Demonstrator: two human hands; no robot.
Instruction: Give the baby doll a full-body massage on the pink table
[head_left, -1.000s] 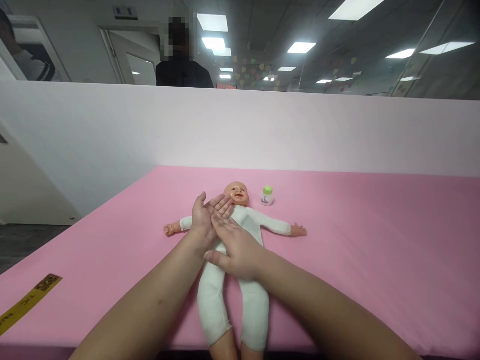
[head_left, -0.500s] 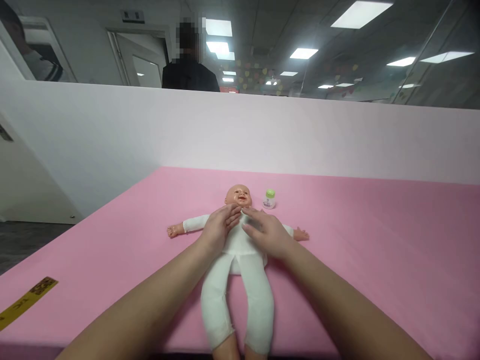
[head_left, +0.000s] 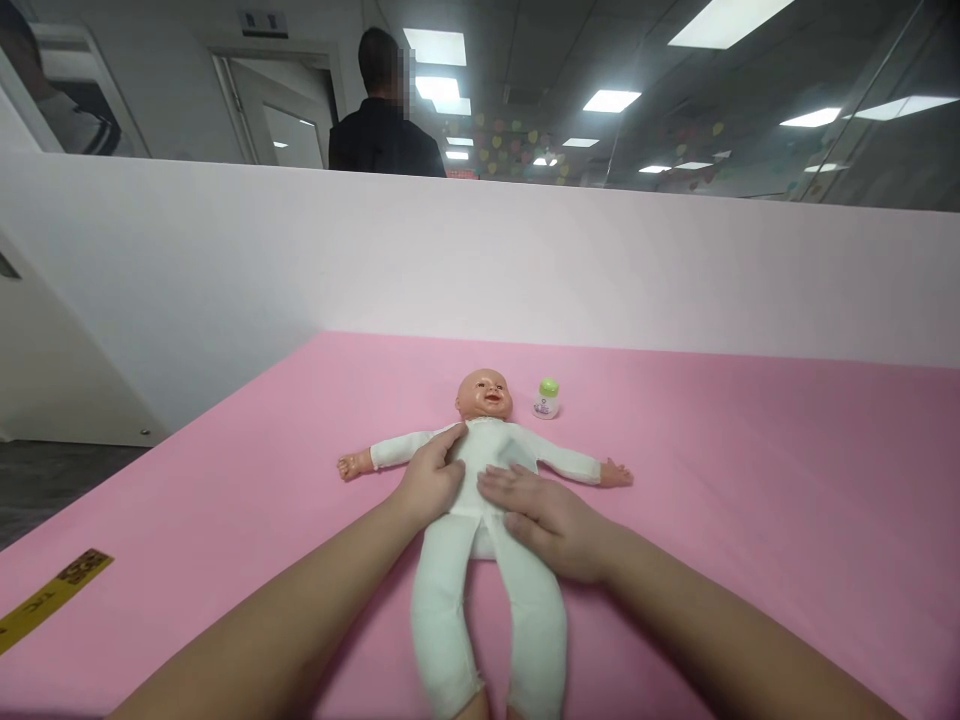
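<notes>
A baby doll (head_left: 486, 440) with a white cloth body lies face up, its arms spread to both sides and its legs toward me. My left hand (head_left: 433, 478) rests along the left side of its chest, fingers extended toward the shoulder and thumb apart. Across the doll's belly lies my right hand (head_left: 551, 515), flat with fingers stretched out to the left. Neither hand grips anything. A small white jar (head_left: 547, 400) with a green lid stands to the right of the doll's head.
The doll lies on a pink-covered table (head_left: 750, 480) with a low white wall (head_left: 600, 270) behind it. A yellow label strip (head_left: 56, 600) sticks to the table's left front. Beyond the wall, a person in black (head_left: 386, 135) faces away; part of another person (head_left: 56, 105) shows far left.
My right hand has slid from the doll's upper chest down to its belly. My left hand has shifted slightly left and down, away from the neck. The view has tilted slightly.
</notes>
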